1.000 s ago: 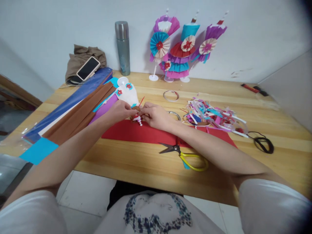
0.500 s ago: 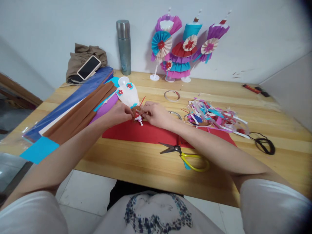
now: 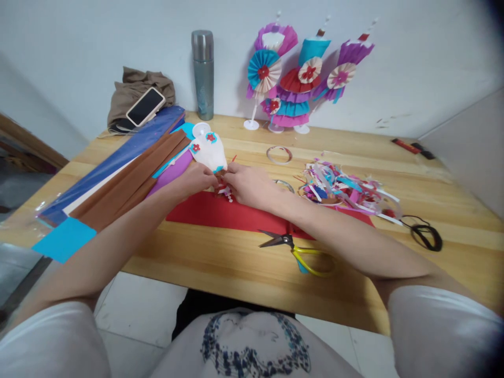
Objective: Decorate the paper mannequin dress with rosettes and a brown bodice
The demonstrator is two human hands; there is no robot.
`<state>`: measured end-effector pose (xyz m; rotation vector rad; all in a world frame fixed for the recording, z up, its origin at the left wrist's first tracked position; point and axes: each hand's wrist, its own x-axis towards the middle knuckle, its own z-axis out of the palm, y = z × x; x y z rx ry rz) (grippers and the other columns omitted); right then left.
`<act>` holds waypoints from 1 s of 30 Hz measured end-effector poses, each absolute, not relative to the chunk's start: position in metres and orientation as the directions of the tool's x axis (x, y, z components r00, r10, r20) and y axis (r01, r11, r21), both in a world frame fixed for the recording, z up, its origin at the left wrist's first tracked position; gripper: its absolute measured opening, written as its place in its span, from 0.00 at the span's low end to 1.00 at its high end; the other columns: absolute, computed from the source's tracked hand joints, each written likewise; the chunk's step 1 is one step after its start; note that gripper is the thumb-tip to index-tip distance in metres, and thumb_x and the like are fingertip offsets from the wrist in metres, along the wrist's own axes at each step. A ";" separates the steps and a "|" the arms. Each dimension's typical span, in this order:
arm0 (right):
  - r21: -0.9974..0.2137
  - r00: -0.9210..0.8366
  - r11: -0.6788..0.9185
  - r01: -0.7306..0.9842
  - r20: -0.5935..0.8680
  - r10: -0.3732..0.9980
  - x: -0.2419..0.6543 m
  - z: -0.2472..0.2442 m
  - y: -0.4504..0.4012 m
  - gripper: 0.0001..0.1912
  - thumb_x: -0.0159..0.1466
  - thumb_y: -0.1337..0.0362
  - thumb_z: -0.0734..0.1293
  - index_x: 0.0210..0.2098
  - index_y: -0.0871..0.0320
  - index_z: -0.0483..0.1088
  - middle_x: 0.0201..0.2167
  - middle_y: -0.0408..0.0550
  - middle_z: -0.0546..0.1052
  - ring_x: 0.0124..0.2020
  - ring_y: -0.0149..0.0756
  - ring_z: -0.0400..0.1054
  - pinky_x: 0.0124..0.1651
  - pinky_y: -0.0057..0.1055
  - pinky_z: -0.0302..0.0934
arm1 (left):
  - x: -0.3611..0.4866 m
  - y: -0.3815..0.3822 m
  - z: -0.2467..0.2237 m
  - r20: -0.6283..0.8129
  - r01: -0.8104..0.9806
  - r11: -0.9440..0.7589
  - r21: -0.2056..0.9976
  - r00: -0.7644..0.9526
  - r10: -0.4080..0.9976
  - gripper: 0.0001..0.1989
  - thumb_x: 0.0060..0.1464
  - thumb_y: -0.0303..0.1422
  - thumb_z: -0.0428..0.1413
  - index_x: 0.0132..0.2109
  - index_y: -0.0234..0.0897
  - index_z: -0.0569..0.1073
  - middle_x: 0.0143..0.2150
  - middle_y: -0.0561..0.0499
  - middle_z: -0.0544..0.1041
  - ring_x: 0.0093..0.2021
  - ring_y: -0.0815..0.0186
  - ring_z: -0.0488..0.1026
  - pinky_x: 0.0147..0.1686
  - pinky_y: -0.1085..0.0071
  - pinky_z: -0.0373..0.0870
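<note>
A small paper-dressed mannequin [image 3: 208, 151] lies on its back, its white skirt dotted with red flowers on blue. Its round white base points away from me and its beaded white tip [image 3: 229, 197] points towards me. Brown paper [image 3: 220, 173] is wrapped about its upper part, mostly covered by my fingers. My left hand [image 3: 200, 177] pinches this brown paper from the left. From the right, my right hand [image 3: 246, 184] closes on it too, with a thin red strip [image 3: 234, 158] sticking up behind the fingers. Under both hands stretches a red paper sheet [image 3: 220, 214].
Yellow-handled scissors [image 3: 298, 254] lie open near the front edge. Paper scraps [image 3: 346, 184] and a black cord [image 3: 429, 236] are to the right, tape rolls [image 3: 279, 154] behind. Folded brown paper [image 3: 129, 178] lies left. Dressed mannequins [image 3: 293, 86], a flask [image 3: 203, 79] and a phone [image 3: 145, 106] stand or lie farther back.
My hands have drawn closer together over the mannequin's upper part, and my right fingers now cover more of the brown paper. The view has shifted slightly.
</note>
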<state>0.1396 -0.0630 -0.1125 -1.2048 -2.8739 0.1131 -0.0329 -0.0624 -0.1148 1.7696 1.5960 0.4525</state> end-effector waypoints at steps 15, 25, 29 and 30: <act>-0.061 -0.694 0.692 0.719 -0.004 0.720 0.139 -0.113 -0.067 0.14 0.67 0.65 0.64 0.49 0.60 0.76 0.48 0.58 0.76 0.40 0.44 0.71 0.28 0.35 0.46 | -0.030 -0.060 -0.122 -0.216 0.746 0.017 0.666 0.171 0.961 0.11 0.44 0.29 0.56 0.17 0.35 0.69 0.15 0.57 0.60 0.21 0.71 0.55 0.24 0.70 0.48; -0.521 -0.581 0.544 0.658 0.108 0.807 0.153 -0.135 -0.046 0.12 0.62 0.73 0.65 0.34 0.58 0.81 0.31 0.45 0.80 0.30 0.31 0.68 0.32 0.27 0.56 | -0.029 -0.054 -0.125 -0.200 0.835 -0.035 0.549 0.173 0.964 0.11 0.45 0.35 0.57 0.19 0.35 0.73 0.15 0.55 0.63 0.22 0.69 0.60 0.24 0.69 0.51; -0.739 -0.522 0.413 0.532 0.097 0.847 0.159 -0.143 -0.039 0.12 0.59 0.74 0.65 0.32 0.58 0.81 0.28 0.44 0.81 0.29 0.32 0.72 0.34 0.26 0.61 | -0.028 -0.056 -0.123 -0.191 0.855 -0.057 0.516 0.179 0.965 0.12 0.45 0.34 0.57 0.19 0.34 0.72 0.15 0.56 0.62 0.21 0.70 0.60 0.24 0.70 0.50; -0.786 -0.509 0.377 0.490 0.094 0.856 0.160 -0.145 -0.038 0.12 0.58 0.74 0.65 0.32 0.59 0.81 0.28 0.44 0.82 0.30 0.33 0.73 0.36 0.27 0.63 | -0.028 -0.055 -0.123 -0.188 0.859 -0.066 0.508 0.185 0.965 0.12 0.46 0.35 0.57 0.19 0.34 0.72 0.15 0.56 0.61 0.21 0.70 0.59 0.23 0.71 0.50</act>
